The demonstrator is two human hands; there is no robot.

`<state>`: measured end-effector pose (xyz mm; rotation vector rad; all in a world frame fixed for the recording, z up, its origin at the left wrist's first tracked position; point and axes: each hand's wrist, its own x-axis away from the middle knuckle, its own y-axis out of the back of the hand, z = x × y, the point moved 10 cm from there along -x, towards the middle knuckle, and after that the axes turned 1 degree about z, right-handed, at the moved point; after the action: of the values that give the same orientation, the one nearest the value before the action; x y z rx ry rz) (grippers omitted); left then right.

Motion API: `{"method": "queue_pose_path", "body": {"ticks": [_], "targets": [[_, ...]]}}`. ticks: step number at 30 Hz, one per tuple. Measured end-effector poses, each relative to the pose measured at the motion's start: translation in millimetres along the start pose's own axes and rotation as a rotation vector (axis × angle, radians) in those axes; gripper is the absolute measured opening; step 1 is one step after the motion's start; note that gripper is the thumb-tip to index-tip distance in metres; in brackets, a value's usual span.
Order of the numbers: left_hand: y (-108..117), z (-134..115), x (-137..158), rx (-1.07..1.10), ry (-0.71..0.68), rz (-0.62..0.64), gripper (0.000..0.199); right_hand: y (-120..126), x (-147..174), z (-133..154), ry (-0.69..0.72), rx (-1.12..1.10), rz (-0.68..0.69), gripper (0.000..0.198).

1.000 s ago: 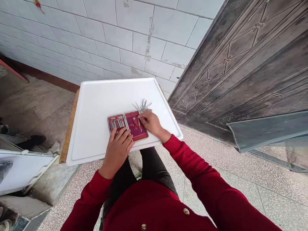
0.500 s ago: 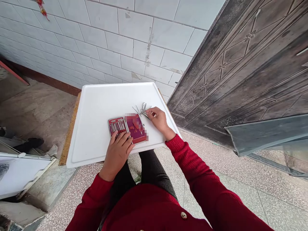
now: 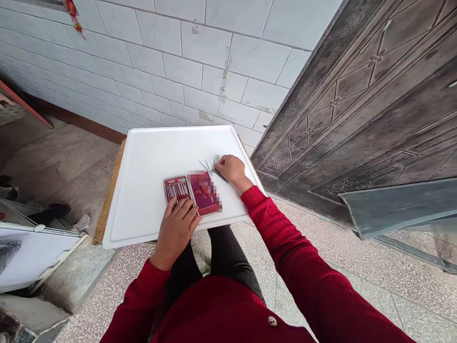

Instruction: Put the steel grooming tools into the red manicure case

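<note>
An open manicure case point(image 3: 205, 195) lies near the front edge of a white board point(image 3: 150, 157). Its left half holds several slim metal tools point(image 3: 176, 188) in a row; part of the purple and red right half is blurred out. My left hand point(image 3: 176, 228) grips the case's near edge, with its fingers over the lower left half. Beyond the case lies a small pile of loose metal tools point(image 3: 206, 165), with a dark-handled one point(image 3: 222, 176) at its near side. My right hand point(image 3: 231, 169) is closed in a pinch at this pile; what sits between its fingertips is hidden.
The board lies on a wooden tabletop point(image 3: 109, 190) against a white tiled wall point(image 3: 157, 62). A dark carved metal door point(image 3: 332, 105) stands at the right. White-framed furniture point(image 3: 39, 247) is at the lower left, and speckled flooring point(image 3: 303, 224) surrounds my legs.
My right hand has shifted slightly left and farther over the loose tools, covering more of them. My left hand stays on the case. The whole view has tilted a little.
</note>
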<state>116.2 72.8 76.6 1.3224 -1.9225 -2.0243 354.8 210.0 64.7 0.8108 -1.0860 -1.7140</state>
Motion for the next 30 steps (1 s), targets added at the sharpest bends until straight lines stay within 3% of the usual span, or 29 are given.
{"method": "queue_pose_path", "body": {"ticks": [4, 14, 23, 27, 30], "targets": [[0.6, 2.2, -0.9, -0.01, 0.02, -0.002, 0.025, -4.4, 1.0, -7.6, -0.027, -0.102, 0.001, 0.012], [2.7, 4.8, -0.4, -0.032, 0.059, -0.031, 0.024, 0.0, -5.2, -27.3, -0.057, -0.36, -0.022, 0.018], [6.0, -1.1, 1.4, -0.045, 0.034, -0.05, 0.012, 5.5, -7.0, -39.4, -0.086, -0.182, -0.092, 0.015], [5.6, -1.5, 3.1, -0.046, 0.022, -0.061, 0.013, 15.7, -0.1, -21.3, 0.024, -0.113, -0.195, 0.014], [2.3, 0.7, 3.9, -0.028, 0.037, -0.041, 0.015, 12.9, -0.2, -3.4, 0.059, -0.044, -0.125, 0.018]]}}
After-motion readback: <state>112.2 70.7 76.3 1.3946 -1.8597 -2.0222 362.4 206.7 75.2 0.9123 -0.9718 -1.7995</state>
